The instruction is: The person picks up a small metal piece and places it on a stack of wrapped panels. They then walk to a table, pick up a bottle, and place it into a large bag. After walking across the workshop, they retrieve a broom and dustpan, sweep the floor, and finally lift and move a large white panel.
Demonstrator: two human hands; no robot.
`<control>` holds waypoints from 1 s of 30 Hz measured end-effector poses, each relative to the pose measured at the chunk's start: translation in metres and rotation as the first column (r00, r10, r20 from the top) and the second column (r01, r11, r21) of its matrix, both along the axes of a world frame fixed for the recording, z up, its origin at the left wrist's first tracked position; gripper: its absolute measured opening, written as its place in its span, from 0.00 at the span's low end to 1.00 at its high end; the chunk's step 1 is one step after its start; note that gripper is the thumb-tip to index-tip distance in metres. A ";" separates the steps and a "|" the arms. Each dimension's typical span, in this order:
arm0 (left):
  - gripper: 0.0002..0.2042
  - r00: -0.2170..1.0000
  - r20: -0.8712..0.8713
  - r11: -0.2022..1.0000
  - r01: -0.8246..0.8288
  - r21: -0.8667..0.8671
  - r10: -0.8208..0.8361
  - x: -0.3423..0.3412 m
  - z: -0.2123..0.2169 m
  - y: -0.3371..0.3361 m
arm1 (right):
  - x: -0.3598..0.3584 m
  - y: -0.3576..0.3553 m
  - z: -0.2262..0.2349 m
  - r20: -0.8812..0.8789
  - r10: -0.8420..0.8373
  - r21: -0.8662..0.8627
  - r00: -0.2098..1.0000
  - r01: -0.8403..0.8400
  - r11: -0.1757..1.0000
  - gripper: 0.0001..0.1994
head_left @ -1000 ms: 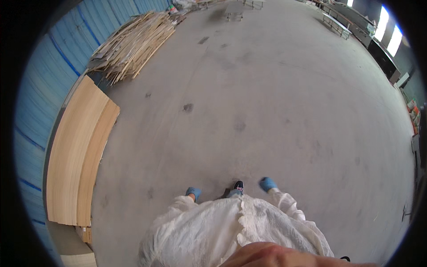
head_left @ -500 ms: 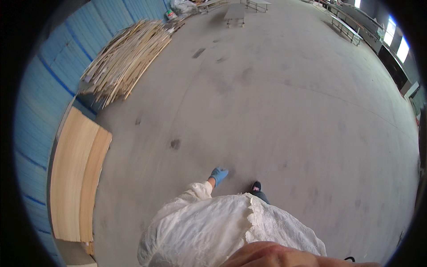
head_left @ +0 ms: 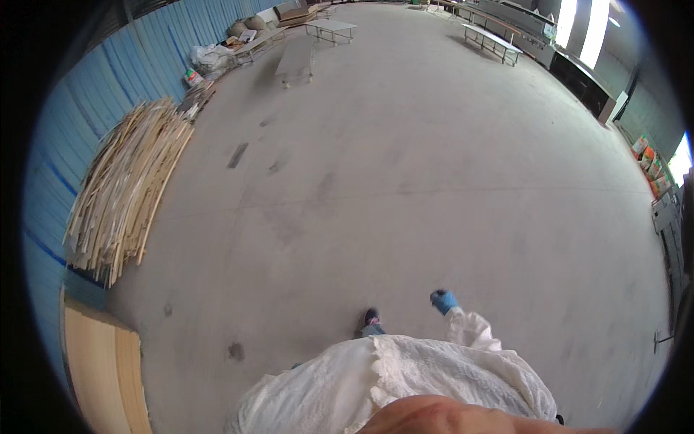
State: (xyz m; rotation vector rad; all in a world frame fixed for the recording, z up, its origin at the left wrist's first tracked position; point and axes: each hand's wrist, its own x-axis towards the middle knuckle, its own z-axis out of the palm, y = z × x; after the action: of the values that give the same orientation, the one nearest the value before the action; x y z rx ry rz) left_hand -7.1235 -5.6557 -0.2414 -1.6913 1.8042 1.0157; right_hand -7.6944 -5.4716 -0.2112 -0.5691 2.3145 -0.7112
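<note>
My right hand [head_left: 443,301], in a blue glove with dark patches near the fingers, hangs in front of my body at the end of a loose white sleeve [head_left: 471,329]. Its fingers look curled in. What they hold, if anything, is too small to make out. Only the bare concrete floor [head_left: 405,246] lies beneath it, and it touches nothing else that shows. My left hand is out of sight. A dark shoe [head_left: 371,316] shows ahead of my white smock [head_left: 325,369].
Along the blue wall [head_left: 159,50] at left lie a heap of thin wood strips [head_left: 130,188] and a stack of pale boards [head_left: 94,362]. Low tables [head_left: 331,27] stand far off. A long bench [head_left: 491,40] and colourful sacks [head_left: 647,159] line the right side.
The view has turned and advanced: the strips and boards sit lower and further left. My left hand has left the view, and my right hand has come forward into it.
</note>
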 end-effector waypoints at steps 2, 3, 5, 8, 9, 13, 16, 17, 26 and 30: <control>0.21 0.999 -0.004 0.999 0.035 -0.016 -0.035 -0.074 -0.001 -0.086 | -0.044 -0.017 -0.011 0.215 0.018 0.212 0.977 -0.064 0.975 0.13; 0.21 0.999 -0.019 0.999 0.045 -0.029 -0.046 -0.118 0.003 -0.132 | -0.064 -0.029 -0.017 0.276 -0.011 0.298 0.961 -0.074 0.952 0.16; 0.20 0.995 -0.074 0.994 0.053 -0.100 -0.060 -0.218 0.008 -0.232 | -0.097 -0.027 -0.030 0.311 0.006 0.317 0.950 -0.110 0.942 0.16; 0.19 0.993 -0.118 0.971 0.003 -0.239 -0.032 -0.387 0.011 -0.389 | -0.157 -0.046 -0.067 0.115 0.011 0.427 0.993 -0.060 0.902 0.17; 0.18 0.989 -0.146 0.969 -0.007 -0.246 -0.029 -0.443 0.010 -0.437 | -0.184 -0.059 -0.080 0.162 0.023 0.445 0.987 -0.094 0.890 0.17; 0.18 0.774 -0.632 0.943 -0.243 -0.226 0.048 -0.634 0.004 -0.593 | -0.323 -0.148 -0.123 0.231 0.105 0.434 0.967 -0.199 0.879 0.17; 0.19 0.964 -0.260 0.961 -0.017 -0.276 -0.057 -0.723 0.008 -0.663 | -0.458 -0.267 -0.110 0.085 0.473 0.313 0.877 -0.474 0.823 0.17; 0.20 0.947 -0.296 0.955 0.034 -0.294 -0.125 -0.742 0.012 -0.681 | -0.508 -0.318 -0.097 -0.028 0.595 0.267 0.803 -0.568 0.779 0.17; 0.23 0.996 0.055 0.997 -0.078 0.024 0.077 -0.892 -0.006 -0.885 | -0.902 -0.805 -0.009 0.174 -0.018 -0.090 0.985 0.035 0.995 0.21; 0.22 0.997 0.073 0.999 -0.043 0.023 0.041 -1.014 -0.020 -1.041 | -1.005 -0.907 -0.039 0.146 -0.248 -0.074 0.958 0.261 0.963 0.13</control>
State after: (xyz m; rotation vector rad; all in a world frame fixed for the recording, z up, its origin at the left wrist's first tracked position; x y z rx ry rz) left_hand -8.1371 -6.6964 -0.2616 -1.7354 1.7109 0.9774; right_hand -8.6991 -6.3786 -0.2497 -0.2540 2.2582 -0.9517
